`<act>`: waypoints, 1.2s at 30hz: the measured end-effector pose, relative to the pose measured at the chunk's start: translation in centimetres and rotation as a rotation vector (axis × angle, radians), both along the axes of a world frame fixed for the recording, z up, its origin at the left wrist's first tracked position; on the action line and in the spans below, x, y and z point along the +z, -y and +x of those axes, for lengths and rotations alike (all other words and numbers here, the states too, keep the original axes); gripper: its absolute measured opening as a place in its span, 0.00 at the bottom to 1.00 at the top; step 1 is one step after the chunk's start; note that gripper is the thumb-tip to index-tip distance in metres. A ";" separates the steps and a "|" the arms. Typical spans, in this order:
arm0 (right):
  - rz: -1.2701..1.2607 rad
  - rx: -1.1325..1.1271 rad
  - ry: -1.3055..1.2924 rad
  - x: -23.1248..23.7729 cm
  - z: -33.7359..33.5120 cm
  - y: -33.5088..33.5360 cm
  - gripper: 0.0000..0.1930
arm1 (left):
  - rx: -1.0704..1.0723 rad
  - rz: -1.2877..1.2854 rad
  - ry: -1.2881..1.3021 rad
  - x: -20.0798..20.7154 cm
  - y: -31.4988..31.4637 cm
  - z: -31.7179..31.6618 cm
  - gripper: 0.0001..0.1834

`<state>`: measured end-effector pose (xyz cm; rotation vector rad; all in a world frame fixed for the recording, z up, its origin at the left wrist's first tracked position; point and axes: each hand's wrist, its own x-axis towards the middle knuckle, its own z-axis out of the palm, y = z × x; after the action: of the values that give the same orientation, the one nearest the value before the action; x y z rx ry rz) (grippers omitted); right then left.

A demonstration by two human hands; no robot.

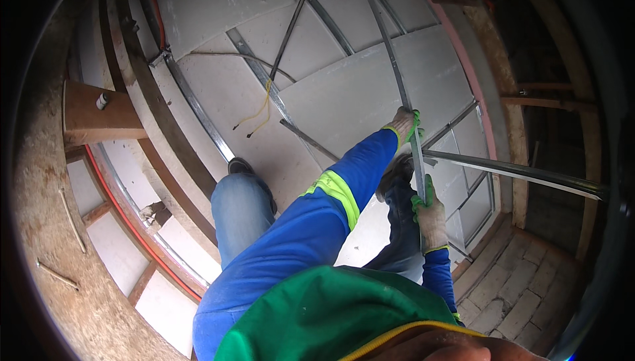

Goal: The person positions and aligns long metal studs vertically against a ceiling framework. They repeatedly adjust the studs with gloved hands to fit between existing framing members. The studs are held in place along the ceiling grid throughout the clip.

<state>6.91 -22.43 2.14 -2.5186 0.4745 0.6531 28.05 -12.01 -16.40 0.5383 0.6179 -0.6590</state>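
Note:
A long thin galvanized metal profile (395,65) runs from the far side down toward my body. My left hand (402,123), in a pale glove with green on its fingers, reaches forward and is closed around the profile's middle. Nearer to me, my right hand (431,219), in a matching glove, is closed around the near part of the same profile. Between my hands a second metal channel (516,170) stretches off to the right; whether it touches the held profile I cannot tell. Both sleeves are blue, with a yellow-green band on the left one.
I stand on pale boards (370,96) crossed by metal framing (198,113). Curved-looking wooden beams (159,106) and an orange conduit (142,242) run along the left. A dark rod (294,27) and yellow wires (266,111) lie ahead. Brickwork (512,291) is at lower right.

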 end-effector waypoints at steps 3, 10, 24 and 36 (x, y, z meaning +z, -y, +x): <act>-0.048 0.055 0.000 -0.7 0.6 0.2 0.39 | -0.014 0.016 -0.012 -0.1 0.0 -0.1 0.11; 0.080 -0.050 -0.007 -0.8 0.5 0.8 0.40 | -0.020 -0.043 -0.063 -0.9 0.6 0.1 0.08; -0.046 0.086 0.015 -0.9 1.2 0.5 0.40 | -0.005 0.047 -0.051 1.0 -1.0 0.0 0.11; -0.149 0.302 0.200 -6.8 2.5 1.9 0.38 | 0.050 0.037 -0.016 -1.5 -2.6 2.4 0.16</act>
<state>9.46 -24.31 -4.63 -2.7905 0.0731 0.4787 30.48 -9.44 -17.91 0.5502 0.6576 -0.6061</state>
